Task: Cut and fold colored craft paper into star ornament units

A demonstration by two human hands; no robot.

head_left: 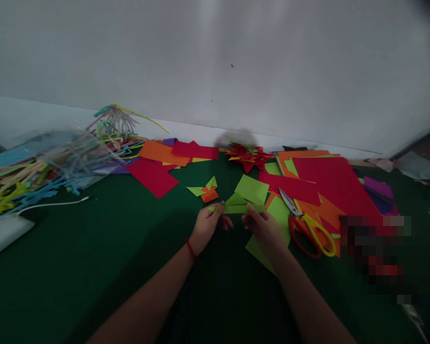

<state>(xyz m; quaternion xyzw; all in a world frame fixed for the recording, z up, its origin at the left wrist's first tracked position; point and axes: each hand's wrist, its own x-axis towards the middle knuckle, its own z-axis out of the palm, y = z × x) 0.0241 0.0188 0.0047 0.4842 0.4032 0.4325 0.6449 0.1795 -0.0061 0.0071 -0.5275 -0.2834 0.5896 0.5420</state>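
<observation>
A green sheet of folded paper point(236, 209) is stretched between my two hands, a flat strip along its lower edge and a peaked part above. My left hand point(208, 222), with a red band at the wrist, pinches its left end. Its right end is gripped between thumb and fingers of my right hand point(265, 227). Just beyond my left hand lies a small folded orange-and-green paper piece point(209, 193). A square of green paper point(253, 189) lies behind the held strip, and more green paper point(261, 253) shows partly under my right hand and forearm.
Scissors point(304, 224) with red and yellow handles lie right of my right hand on stacked red and orange paper point(329, 179). A pile of folded paper pieces point(249, 155) sits by the wall. Pipe cleaners point(111, 129) and a white power strip point(7, 231) are at left.
</observation>
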